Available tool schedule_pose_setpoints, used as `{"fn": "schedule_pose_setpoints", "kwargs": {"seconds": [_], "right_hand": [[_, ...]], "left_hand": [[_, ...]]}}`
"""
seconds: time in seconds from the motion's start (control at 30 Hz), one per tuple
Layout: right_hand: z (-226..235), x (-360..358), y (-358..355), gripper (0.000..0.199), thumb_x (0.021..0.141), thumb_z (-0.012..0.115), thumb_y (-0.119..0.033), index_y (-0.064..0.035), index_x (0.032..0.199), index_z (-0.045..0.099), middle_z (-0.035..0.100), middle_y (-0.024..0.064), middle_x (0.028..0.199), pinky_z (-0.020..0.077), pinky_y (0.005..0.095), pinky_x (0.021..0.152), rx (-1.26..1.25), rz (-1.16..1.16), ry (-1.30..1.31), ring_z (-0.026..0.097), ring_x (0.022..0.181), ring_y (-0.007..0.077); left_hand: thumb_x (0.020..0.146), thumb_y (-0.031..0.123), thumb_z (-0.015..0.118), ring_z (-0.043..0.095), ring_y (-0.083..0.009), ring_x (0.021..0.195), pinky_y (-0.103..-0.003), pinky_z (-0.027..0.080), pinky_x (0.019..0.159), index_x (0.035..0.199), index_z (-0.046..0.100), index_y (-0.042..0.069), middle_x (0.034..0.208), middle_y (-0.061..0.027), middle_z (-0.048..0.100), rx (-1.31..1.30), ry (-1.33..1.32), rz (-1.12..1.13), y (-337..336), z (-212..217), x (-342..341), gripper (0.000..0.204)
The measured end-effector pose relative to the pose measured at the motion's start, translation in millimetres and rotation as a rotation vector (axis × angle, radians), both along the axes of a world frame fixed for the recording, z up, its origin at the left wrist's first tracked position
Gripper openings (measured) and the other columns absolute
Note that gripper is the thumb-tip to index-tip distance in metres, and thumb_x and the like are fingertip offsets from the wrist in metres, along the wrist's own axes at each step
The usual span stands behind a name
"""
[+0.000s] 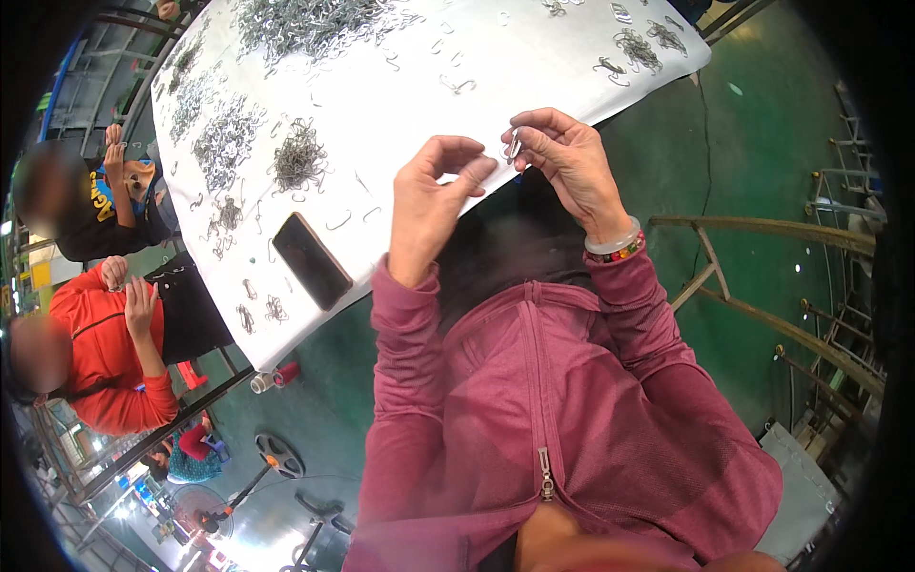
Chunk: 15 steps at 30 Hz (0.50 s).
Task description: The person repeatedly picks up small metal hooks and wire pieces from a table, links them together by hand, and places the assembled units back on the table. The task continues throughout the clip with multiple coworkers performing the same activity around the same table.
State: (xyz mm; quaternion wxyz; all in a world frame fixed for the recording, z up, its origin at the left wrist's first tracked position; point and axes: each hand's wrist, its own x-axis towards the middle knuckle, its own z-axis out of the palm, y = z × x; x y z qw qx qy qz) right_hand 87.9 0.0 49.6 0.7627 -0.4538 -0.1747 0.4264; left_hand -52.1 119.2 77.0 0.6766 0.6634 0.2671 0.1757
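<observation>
Over the table's near edge, my right hand (572,167) pinches small shiny metal hooks (513,145) between thumb and fingers. My fingers partly cover them, so their exact shape and number are hard to see. Just left of them is my left hand (434,195), its thumb and bent forefinger a little apart with nothing visible between them. Both hands are above the white-covered table (400,105). A few loose S-shaped wire hooks (461,87) lie beyond my hands. To the left is a dense dark pile of hooks (299,155).
A black phone (313,260) lies near the table's front edge. A large heap of hooks (305,24) covers the far side, with smaller bunches (637,50) at the far right. Two people sit along the left side, one in a red jacket (105,334). A wooden-railed frame (762,229) stands right.
</observation>
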Motion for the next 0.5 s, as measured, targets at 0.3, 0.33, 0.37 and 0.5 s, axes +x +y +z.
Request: {"fn": "schedule_pose_setpoints", "kwargs": {"seconds": [0.3, 0.33, 0.37, 0.5], "right_hand": [[3.7, -8.6, 0.3, 0.013, 0.089, 0.064, -0.001, 0.0030, 0.101, 0.061, 0.067, 0.0092, 0.088, 0.0517, 0.0223, 0.069, -0.016, -0.060, -0.124, 0.064, 0.077, 0.0129], [5.0, -9.2, 0.0, 0.013, 0.089, 0.064, -0.001, 0.0032, 0.100, 0.061, 0.067, 0.0098, 0.088, 0.0518, 0.0226, 0.068, -0.023, -0.062, -0.125, 0.063, 0.075, 0.0129], [6.1, -9.4, -0.2, 0.013, 0.087, 0.065, -0.001, 0.0035, 0.099, 0.062, 0.067, 0.0097, 0.086, 0.0515, 0.0230, 0.068, -0.004, -0.065, -0.125, 0.063, 0.073, 0.0128], [6.8, -10.0, -0.5, 0.013, 0.086, 0.066, -0.001, 0.0037, 0.097, 0.062, 0.067, 0.0096, 0.083, 0.0508, 0.0233, 0.066, 0.023, -0.065, -0.128, 0.061, 0.069, 0.0122]], "left_hand": [[0.086, 0.018, 0.073, 0.060, -0.0075, 0.068, -0.022, 0.047, 0.062, 0.099, 0.070, 0.000, 0.080, -0.0043, 0.069, 0.243, 0.068, 0.076, -28.5, -10.1, 0.6, 0.022], [0.086, 0.018, 0.072, 0.061, -0.0078, 0.068, -0.022, 0.048, 0.062, 0.098, 0.069, 0.000, 0.080, -0.0047, 0.069, 0.254, 0.078, 0.078, -27.8, -9.1, -0.3, 0.022], [0.086, 0.017, 0.072, 0.062, -0.0082, 0.069, -0.022, 0.049, 0.062, 0.098, 0.069, 0.000, 0.080, -0.0051, 0.070, 0.265, 0.091, 0.079, -27.2, -8.5, -0.7, 0.022], [0.086, 0.014, 0.070, 0.063, -0.0122, 0.067, -0.026, 0.049, 0.062, 0.095, 0.067, -0.001, 0.079, -0.0080, 0.069, 0.428, 0.028, 0.118, -26.2, -10.1, 0.2, 0.018]]}}
